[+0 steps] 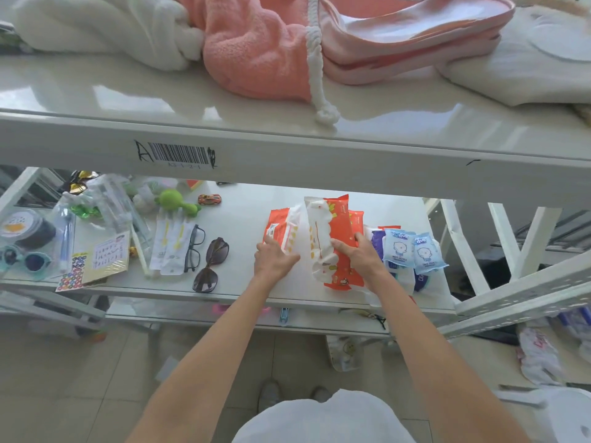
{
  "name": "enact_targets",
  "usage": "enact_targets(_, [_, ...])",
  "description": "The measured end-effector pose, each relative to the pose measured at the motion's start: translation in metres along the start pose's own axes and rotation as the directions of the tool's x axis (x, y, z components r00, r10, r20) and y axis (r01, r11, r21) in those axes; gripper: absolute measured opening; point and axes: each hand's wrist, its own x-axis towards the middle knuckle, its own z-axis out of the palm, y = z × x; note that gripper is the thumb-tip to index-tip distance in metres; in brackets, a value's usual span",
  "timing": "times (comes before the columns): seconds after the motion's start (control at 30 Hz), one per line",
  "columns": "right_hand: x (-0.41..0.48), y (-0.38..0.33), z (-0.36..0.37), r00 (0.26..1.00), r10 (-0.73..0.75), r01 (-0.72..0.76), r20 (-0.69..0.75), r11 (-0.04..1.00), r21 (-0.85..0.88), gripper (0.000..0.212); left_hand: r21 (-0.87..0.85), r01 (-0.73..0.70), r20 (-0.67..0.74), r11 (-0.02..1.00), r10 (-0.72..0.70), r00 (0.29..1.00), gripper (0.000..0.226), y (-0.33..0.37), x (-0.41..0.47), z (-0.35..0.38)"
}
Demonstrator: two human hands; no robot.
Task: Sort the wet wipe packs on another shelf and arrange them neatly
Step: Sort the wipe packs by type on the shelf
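Several orange and white wet wipe packs (323,238) stand in a bunch on the middle shelf (243,282), under the top shelf. My left hand (275,259) presses against the left side of the bunch, fingers on an orange pack (278,227). My right hand (358,254) grips the right side of the bunch. Two small light blue wipe packs (411,252) lean just right of my right hand, with purple and white packs (406,278) partly hidden beneath them.
Left on the same shelf lie sunglasses (211,265), black glasses (195,247), a green toy (174,201), a toy car (209,198), sticker sheets (96,263) and teal sunglasses (25,259). Pink and white towels (256,52) cover the top shelf. A white frame (518,282) stands at right.
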Motion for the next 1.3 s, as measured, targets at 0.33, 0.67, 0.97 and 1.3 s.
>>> enact_targets(0.33, [-0.001,0.006,0.010,1.000,-0.002,0.002,-0.031,1.000,-0.028,0.085,-0.277,0.061,0.098,0.959,-0.035,0.995,0.057,-0.039,0.005,-0.026])
enact_targets(0.67, [0.005,0.021,0.008,1.000,-0.009,0.009,0.002,0.999,-0.046,0.129,-0.261,0.083,0.108,0.962,-0.057,0.993,0.053,-0.023,0.017,-0.005])
enact_targets(0.97, [-0.006,-0.014,0.051,0.996,-0.009,0.013,0.083,0.999,-0.048,0.090,-0.330,0.070,0.127,0.941,-0.030,0.991,0.021,-0.047,0.018,-0.037])
enact_targets(1.3, [0.010,-0.005,0.122,1.000,-0.019,0.021,0.009,0.807,-0.590,0.052,-0.212,0.107,0.097,0.971,-0.088,0.991,0.072,-0.039,0.018,-0.018])
